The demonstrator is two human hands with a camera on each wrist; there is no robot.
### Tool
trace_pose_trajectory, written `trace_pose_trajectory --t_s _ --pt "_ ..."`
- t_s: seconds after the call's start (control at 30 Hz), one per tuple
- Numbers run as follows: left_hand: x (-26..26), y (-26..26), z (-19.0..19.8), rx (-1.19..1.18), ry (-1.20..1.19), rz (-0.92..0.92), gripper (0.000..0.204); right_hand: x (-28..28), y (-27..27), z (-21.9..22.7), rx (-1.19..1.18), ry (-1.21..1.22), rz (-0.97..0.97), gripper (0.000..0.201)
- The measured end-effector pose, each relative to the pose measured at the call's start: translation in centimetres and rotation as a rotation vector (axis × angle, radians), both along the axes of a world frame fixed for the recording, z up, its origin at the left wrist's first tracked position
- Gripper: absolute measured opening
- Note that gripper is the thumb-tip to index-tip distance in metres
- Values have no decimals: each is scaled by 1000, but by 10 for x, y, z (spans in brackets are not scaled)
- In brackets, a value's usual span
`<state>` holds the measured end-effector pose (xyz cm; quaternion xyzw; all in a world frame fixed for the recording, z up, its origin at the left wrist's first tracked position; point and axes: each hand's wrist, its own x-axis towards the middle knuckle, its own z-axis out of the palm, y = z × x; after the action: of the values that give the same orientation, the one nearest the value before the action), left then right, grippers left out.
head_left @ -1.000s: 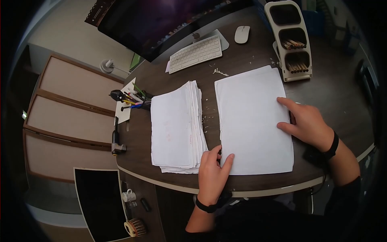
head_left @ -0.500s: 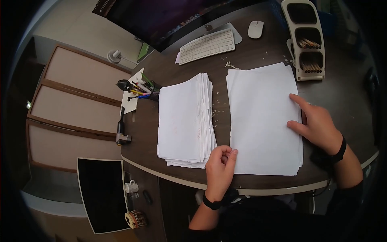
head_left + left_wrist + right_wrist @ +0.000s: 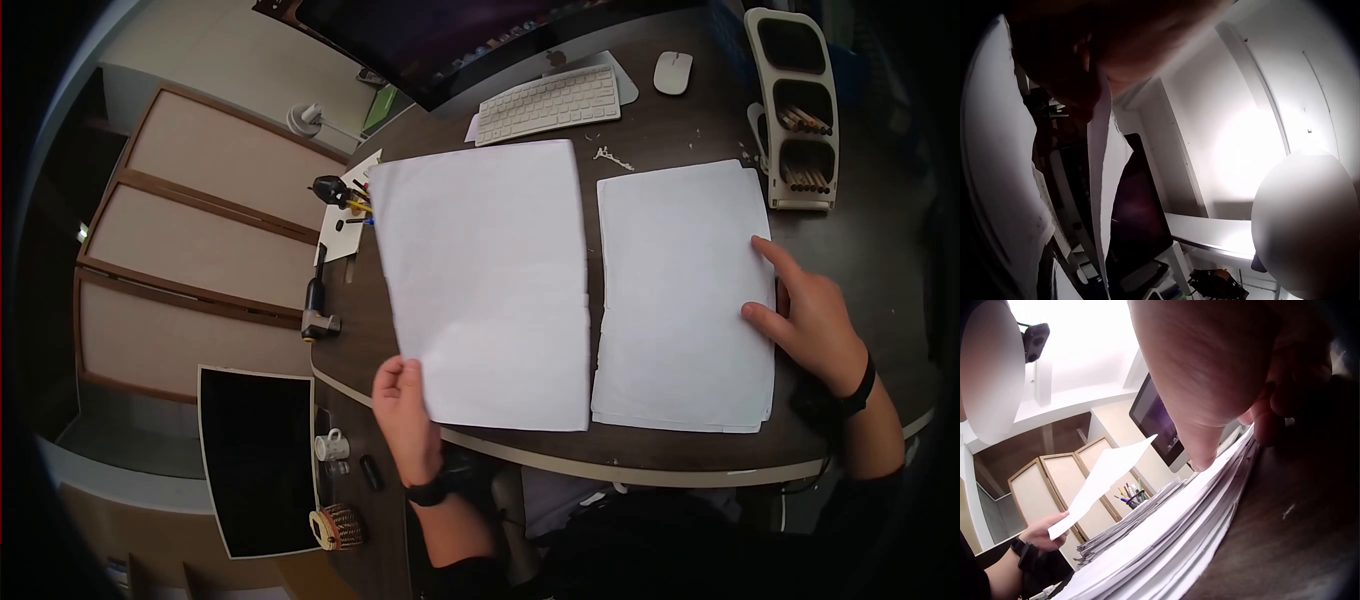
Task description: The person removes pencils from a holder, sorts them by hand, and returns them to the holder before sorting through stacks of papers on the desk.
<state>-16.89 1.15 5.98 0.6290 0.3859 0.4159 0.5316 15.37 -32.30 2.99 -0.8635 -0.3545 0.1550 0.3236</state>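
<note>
My left hand [image 3: 405, 425] pinches a single white sheet of paper [image 3: 490, 290] by its lower left edge. The sheet is held up, spanning the left paper stack [image 3: 1100, 547], which it hides in the head view. My right hand [image 3: 815, 320] rests at the right edge of the other stack of paper [image 3: 685, 300], with thumb and index finger extended onto the top sheet. In the right wrist view, the layered edges of this stack run beneath that hand, and the lifted sheet [image 3: 1100, 481] tilts above the left stack.
Behind the papers are a keyboard [image 3: 550, 105], a mouse [image 3: 673, 73] and a monitor [image 3: 480, 45]. A tiered holder with pencils [image 3: 797, 110] stands at the back right. Pens [image 3: 360, 200] show past the sheet's left edge. Paper scraps [image 3: 612, 158] lie near the keyboard.
The left hand has taken the top sheet from the right stack and carried it left over the other stack. The right hand stays at the right stack's edge. The head view has shifted.
</note>
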Motion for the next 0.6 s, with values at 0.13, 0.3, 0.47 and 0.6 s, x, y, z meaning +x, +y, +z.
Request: trace_pose_trajectory --t_s 0.13,0.3,0.47,0.6 --pt "-32 67 19 -62 -44 -40 18 0 0 -3 23 -19 4 71" --pt "-47 105 13 -134 -25 -38 19 1 0 -3 10 -19 -1 69" --pt "-40 112 -11 -162 76 -39 17 1 -1 -3 11 -44 12 68" --pt "-24 113 -15 -125 135 -61 17 1 0 -1 5 -24 5 69"
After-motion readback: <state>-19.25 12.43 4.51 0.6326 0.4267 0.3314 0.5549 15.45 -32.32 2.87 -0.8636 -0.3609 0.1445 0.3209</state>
